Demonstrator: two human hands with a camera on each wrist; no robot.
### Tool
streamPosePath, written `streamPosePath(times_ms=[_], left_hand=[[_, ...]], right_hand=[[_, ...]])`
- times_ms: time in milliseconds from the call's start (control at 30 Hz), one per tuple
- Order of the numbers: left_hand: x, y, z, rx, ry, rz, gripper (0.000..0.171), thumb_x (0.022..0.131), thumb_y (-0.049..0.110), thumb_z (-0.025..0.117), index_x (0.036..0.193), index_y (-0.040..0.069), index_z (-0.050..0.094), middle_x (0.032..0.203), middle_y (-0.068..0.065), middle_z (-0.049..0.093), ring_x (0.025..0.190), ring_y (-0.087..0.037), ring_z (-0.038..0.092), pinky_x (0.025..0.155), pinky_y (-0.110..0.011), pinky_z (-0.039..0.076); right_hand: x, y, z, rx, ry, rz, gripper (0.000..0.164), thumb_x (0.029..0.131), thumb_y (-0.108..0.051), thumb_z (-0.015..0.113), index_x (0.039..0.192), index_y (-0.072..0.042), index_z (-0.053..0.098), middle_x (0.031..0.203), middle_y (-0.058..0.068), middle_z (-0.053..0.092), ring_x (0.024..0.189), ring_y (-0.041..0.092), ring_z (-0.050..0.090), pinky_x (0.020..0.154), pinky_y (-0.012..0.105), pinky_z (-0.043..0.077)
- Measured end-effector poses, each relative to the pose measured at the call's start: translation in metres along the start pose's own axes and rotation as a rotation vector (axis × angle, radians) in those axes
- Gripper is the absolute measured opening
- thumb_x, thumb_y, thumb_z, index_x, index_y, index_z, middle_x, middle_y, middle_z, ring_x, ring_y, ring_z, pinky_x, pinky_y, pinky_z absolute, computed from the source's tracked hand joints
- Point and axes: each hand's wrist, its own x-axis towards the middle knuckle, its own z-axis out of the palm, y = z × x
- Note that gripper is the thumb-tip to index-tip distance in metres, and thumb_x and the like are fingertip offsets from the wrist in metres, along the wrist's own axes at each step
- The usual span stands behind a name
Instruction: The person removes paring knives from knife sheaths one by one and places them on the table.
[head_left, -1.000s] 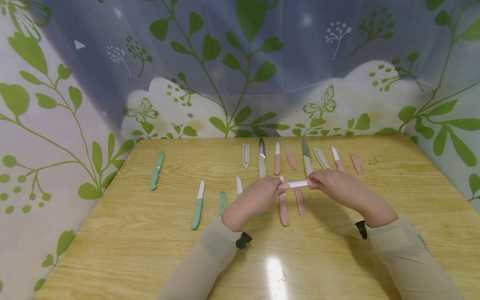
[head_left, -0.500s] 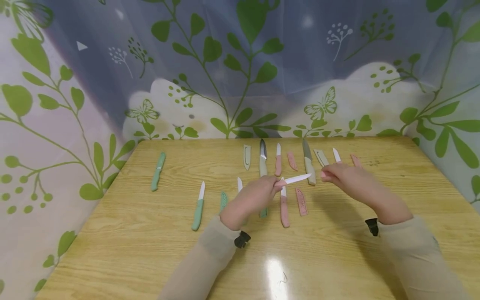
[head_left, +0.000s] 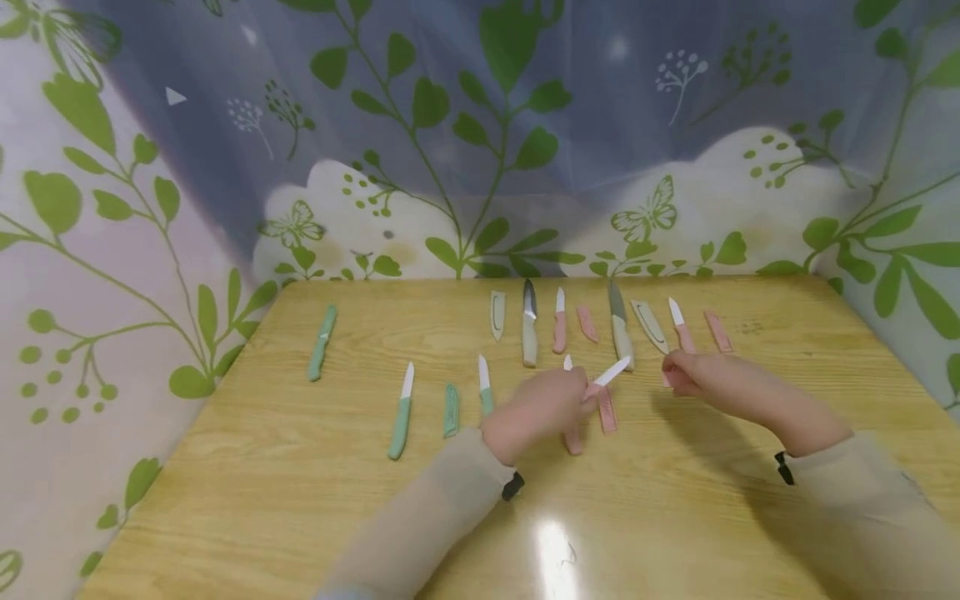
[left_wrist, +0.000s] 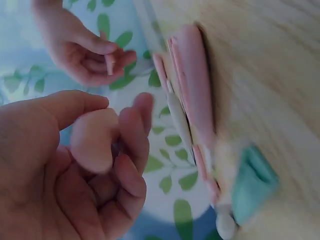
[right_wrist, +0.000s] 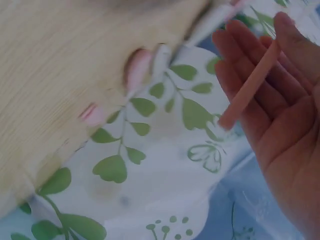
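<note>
My left hand [head_left: 543, 404] grips a pink-handled paring knife [left_wrist: 95, 140], its white blade pointing up and right in the head view. Below that hand, another pink knife [head_left: 573, 439] lies on the table, partly covered, with a pink blade sheath [head_left: 608, 412] beside it. My right hand [head_left: 727, 385] pinches a slim pink sheath [right_wrist: 250, 87] between thumb and fingers, held apart from the blade. A green knife [head_left: 485, 393] is partly hidden behind the left hand.
Along the back of the wooden table [head_left: 247, 500] lie cream-handled knives [head_left: 530, 337], cream sheaths [head_left: 497, 315], small pink knives [head_left: 559, 325] and pink sheaths [head_left: 717, 331]. At left are a green knife [head_left: 401, 427], a green sheath [head_left: 451, 410] and a sheathed green knife [head_left: 322, 343]. Patterned cloth [head_left: 420, 200] stands behind.
The pink sheath has come off the knife blade, and the right hand has moved right with it. The left hand has shifted right and lower, its knife tilting more upward.
</note>
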Motion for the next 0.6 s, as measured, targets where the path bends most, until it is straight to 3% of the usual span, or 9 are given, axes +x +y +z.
streamPosePath(times_ms=[33, 133, 267, 433, 533, 600], left_hand=[[0.003, 0.005, 0.0, 0.021, -0.013, -0.022, 0.029, 0.103, 0.036, 0.045, 0.095, 0.013, 0.061, 0.059, 0.004, 0.064, 0.051, -0.008, 0.058, 0.048, -0.023, 0.04], [0.012, 0.02, 0.0, 0.05, -0.033, -0.062, 0.037, 0.103, 0.036, 0.045, 0.08, 0.015, 0.064, 0.064, 0.003, 0.062, 0.046, -0.01, 0.062, 0.045, -0.023, 0.043], [0.02, 0.037, 0.003, 0.166, -0.035, -0.069, 0.036, 0.099, 0.033, 0.054, 0.068, 0.016, 0.062, 0.068, 0.004, 0.058, 0.047, -0.009, 0.055, 0.046, -0.024, 0.045], [0.03, 0.052, 0.007, 0.396, -0.056, -0.027, 0.024, 0.095, 0.035, 0.06, 0.079, 0.019, 0.065, 0.074, 0.006, 0.059, 0.061, -0.008, 0.05, 0.054, -0.024, 0.045], [0.035, 0.057, 0.011, 0.464, -0.105, -0.026, 0.019, 0.096, 0.034, 0.059, 0.088, 0.018, 0.068, 0.084, 0.005, 0.065, 0.072, -0.009, 0.056, 0.064, -0.028, 0.052], [0.04, 0.06, 0.013, 0.586, -0.165, 0.025, 0.012, 0.094, 0.029, 0.061, 0.095, 0.021, 0.069, 0.094, 0.006, 0.066, 0.08, -0.01, 0.057, 0.07, -0.03, 0.054]], right_hand=[[-0.001, 0.002, 0.0, -0.004, -0.025, 0.003, 0.01, 0.09, -0.007, 0.065, 0.094, -0.008, 0.055, 0.086, 0.004, 0.07, 0.058, 0.005, 0.056, 0.054, 0.024, 0.044], [-0.003, 0.009, 0.004, 0.005, -0.071, -0.048, 0.017, 0.09, -0.006, 0.066, 0.089, -0.015, 0.051, 0.079, -0.003, 0.064, 0.054, -0.003, 0.039, 0.052, 0.019, 0.033], [-0.002, 0.018, 0.012, -0.01, -0.007, -0.272, 0.021, 0.082, -0.005, 0.073, 0.087, -0.021, 0.06, 0.078, -0.013, 0.059, 0.068, -0.003, 0.05, 0.061, 0.021, 0.043], [0.002, 0.033, 0.023, -0.038, 0.141, -0.568, 0.03, 0.068, -0.001, 0.082, 0.087, -0.021, 0.068, 0.088, -0.009, 0.065, 0.079, 0.004, 0.061, 0.067, 0.019, 0.047], [0.004, 0.039, 0.028, -0.074, 0.173, -0.667, 0.031, 0.066, 0.0, 0.081, 0.085, -0.02, 0.067, 0.091, -0.007, 0.065, 0.08, 0.004, 0.06, 0.068, 0.017, 0.045], [0.003, 0.041, 0.031, -0.115, 0.171, -0.705, 0.03, 0.066, -0.001, 0.08, 0.086, -0.019, 0.068, 0.094, -0.006, 0.066, 0.083, 0.007, 0.062, 0.071, 0.018, 0.047]])
